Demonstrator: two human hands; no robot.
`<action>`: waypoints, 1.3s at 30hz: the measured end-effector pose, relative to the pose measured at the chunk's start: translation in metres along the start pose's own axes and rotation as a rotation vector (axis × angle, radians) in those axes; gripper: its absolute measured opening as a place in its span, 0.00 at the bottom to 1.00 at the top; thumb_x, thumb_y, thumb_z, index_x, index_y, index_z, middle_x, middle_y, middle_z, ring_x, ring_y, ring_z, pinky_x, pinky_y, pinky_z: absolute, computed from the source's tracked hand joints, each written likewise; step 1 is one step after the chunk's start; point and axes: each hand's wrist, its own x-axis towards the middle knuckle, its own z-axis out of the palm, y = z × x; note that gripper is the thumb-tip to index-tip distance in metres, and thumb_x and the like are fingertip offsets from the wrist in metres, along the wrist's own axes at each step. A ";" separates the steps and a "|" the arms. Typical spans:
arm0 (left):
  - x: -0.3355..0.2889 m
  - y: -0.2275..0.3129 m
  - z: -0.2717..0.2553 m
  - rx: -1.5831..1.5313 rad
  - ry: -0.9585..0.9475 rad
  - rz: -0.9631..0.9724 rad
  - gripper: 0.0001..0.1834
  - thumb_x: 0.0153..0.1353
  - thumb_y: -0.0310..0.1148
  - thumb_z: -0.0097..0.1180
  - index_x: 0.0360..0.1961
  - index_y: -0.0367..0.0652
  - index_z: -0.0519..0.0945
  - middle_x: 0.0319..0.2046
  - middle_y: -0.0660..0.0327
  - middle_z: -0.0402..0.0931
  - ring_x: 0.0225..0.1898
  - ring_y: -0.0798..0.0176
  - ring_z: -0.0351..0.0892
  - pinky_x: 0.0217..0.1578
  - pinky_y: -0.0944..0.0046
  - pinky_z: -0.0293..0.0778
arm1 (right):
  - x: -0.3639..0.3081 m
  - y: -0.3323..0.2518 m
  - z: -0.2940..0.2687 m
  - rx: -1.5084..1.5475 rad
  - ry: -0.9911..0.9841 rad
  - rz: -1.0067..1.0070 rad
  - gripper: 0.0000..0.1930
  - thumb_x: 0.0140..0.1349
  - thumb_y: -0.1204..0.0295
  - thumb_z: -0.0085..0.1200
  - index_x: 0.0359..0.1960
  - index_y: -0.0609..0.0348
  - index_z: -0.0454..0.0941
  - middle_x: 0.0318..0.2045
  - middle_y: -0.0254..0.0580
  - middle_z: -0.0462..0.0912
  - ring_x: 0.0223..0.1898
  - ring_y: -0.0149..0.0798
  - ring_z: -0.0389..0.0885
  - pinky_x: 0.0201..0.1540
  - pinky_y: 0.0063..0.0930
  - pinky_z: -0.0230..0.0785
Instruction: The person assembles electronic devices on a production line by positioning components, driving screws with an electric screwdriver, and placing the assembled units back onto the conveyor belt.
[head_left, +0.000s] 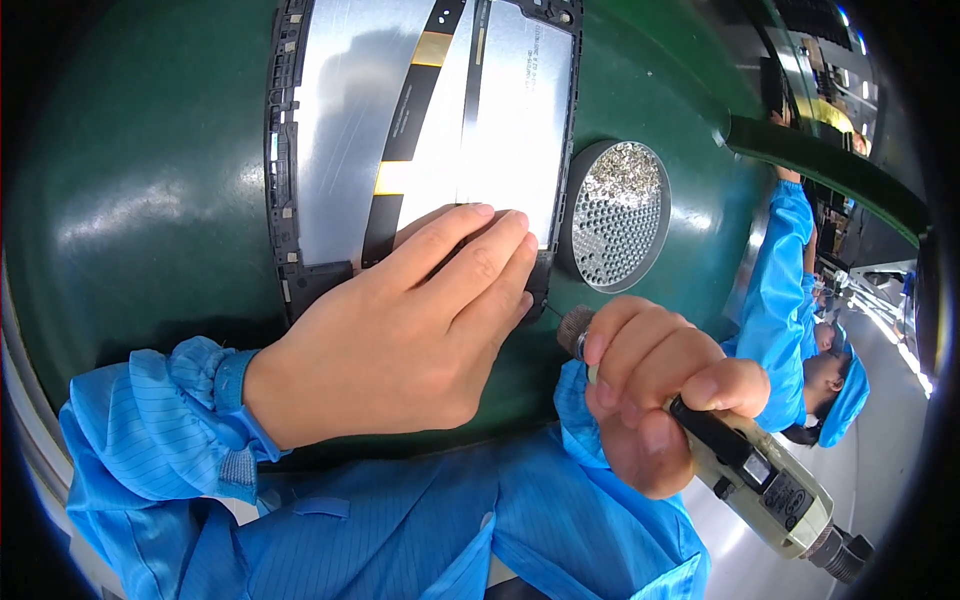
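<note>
A tablet-sized device frame (330, 120) with a silver metal inner plate and a black rim lies on the green mat. A black flex strip with gold-coloured bands (411, 110) runs down its plate. My left hand (400, 310) rests flat over the frame's near end, fingers stretched out and pressing on it. My right hand (650, 390) is wrapped round a pale electric screwdriver (750, 475), thumb along its black lever. The driver's thin bit points at the frame's near right corner, beside my left fingers; whether the tip touches a screw is too small to tell.
Right of the frame stands a round grey dish (620, 215) with a dimpled bottom and many tiny silver screws heaped at its far side. A dark green bar (820, 165) crosses the right edge. Beyond it a co-worker in a blue smock and cap (790, 300) sits close by.
</note>
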 end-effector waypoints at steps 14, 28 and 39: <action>0.003 -0.013 -0.011 -0.033 -0.088 0.055 0.15 0.46 0.31 0.61 0.38 0.40 0.81 0.48 0.50 0.74 0.55 0.48 0.71 0.60 0.44 0.63 | 0.018 0.020 -0.029 0.126 0.388 -0.079 0.19 0.55 0.77 0.53 0.49 0.62 0.65 0.20 0.41 0.70 0.21 0.38 0.70 0.31 0.39 0.68; 0.002 0.000 -0.012 -0.135 -0.081 0.019 0.14 0.52 0.25 0.58 0.39 0.29 0.79 0.48 0.42 0.72 0.54 0.44 0.72 0.57 0.50 0.69 | 0.026 0.031 -0.021 0.139 0.355 -0.050 0.20 0.52 0.81 0.53 0.48 0.62 0.66 0.22 0.43 0.71 0.22 0.38 0.71 0.33 0.40 0.70; -0.001 0.007 -0.007 -0.140 -0.043 -0.014 0.13 0.52 0.26 0.58 0.38 0.31 0.80 0.47 0.44 0.74 0.55 0.45 0.72 0.57 0.48 0.68 | 0.026 0.033 -0.019 0.125 0.357 -0.028 0.20 0.50 0.83 0.51 0.47 0.62 0.66 0.21 0.44 0.72 0.22 0.38 0.71 0.33 0.40 0.70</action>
